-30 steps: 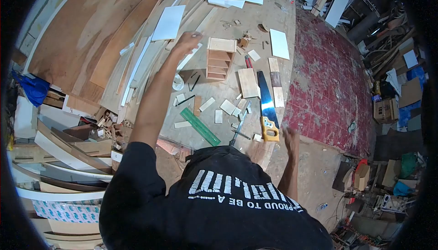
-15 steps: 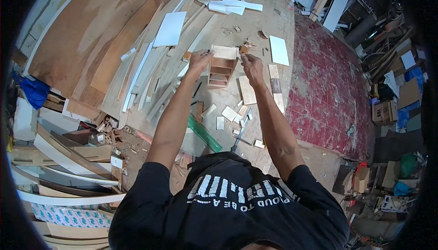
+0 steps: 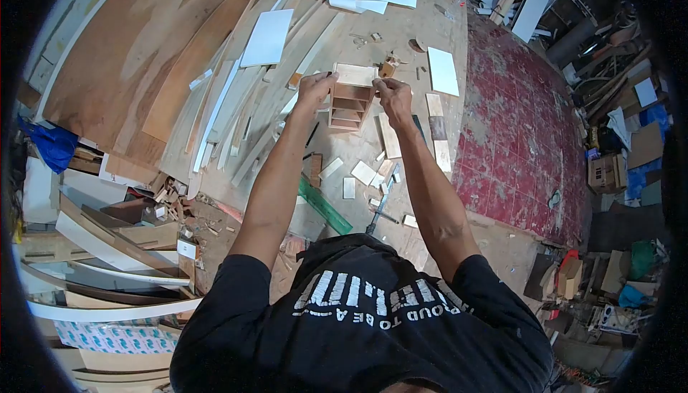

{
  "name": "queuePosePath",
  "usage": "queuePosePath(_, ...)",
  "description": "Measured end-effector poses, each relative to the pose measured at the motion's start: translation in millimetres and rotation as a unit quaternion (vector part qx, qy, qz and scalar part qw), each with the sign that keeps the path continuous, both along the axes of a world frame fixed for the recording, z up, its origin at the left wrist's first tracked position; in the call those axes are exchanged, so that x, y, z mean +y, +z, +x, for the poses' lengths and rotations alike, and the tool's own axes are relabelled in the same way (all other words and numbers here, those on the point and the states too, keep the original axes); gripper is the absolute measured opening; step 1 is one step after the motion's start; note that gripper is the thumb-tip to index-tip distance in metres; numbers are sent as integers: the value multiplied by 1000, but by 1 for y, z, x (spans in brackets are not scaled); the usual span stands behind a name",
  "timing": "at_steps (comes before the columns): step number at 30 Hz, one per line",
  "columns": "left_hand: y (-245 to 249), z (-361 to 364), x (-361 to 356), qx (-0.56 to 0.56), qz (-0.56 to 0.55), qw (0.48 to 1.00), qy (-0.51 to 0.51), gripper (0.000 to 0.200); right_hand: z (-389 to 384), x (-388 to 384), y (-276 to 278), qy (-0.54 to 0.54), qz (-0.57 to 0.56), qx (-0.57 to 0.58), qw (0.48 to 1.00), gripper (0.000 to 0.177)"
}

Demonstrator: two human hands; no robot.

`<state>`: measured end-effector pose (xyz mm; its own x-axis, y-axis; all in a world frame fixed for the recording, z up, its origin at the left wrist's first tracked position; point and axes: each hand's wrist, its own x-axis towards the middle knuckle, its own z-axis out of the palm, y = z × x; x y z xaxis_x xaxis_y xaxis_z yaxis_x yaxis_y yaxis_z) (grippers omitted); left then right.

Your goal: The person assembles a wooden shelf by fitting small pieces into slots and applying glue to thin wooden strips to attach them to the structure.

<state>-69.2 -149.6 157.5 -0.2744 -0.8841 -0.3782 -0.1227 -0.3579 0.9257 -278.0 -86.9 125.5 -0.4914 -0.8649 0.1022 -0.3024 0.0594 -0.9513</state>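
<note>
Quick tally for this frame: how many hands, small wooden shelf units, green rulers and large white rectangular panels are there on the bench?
hands: 2, left hand and right hand
wooden shelf unit: 1
green ruler: 1
white rectangular panels: 2
Total: 6

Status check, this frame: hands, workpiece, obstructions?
Left hand, right hand both gripping small wooden shelf, top corners. Shelf's open side faces camera. Offcuts and green ruler nearby, clear of hands.

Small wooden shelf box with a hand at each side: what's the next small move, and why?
Probably firm both grips and lift it slightly: the left hand and right hand sit at opposite upper corners of the shelf box, and loose offcuts crowd beside it.
</note>
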Motion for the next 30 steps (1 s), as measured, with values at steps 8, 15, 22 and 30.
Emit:
queuePosePath(8, -4, 2, -1, 24, 15, 999, 41, 54, 5, -6, -1, 3, 13, 26, 1000, 36)
queuePosePath(15, -7, 2, -6, 36, 24, 998, 35, 60, 7, -6, -2, 5, -3, 27, 1000, 34)
queuePosePath(22, -8, 3, -8, 41, 34, 998, 42, 65, 7, -7, -4, 4, -2, 27, 1000, 33)
queuePosePath(30, -11, 3, -8, 50, 35, 997, 47, 66, 6, -8, -3, 12, 24, 45, 999, 35)
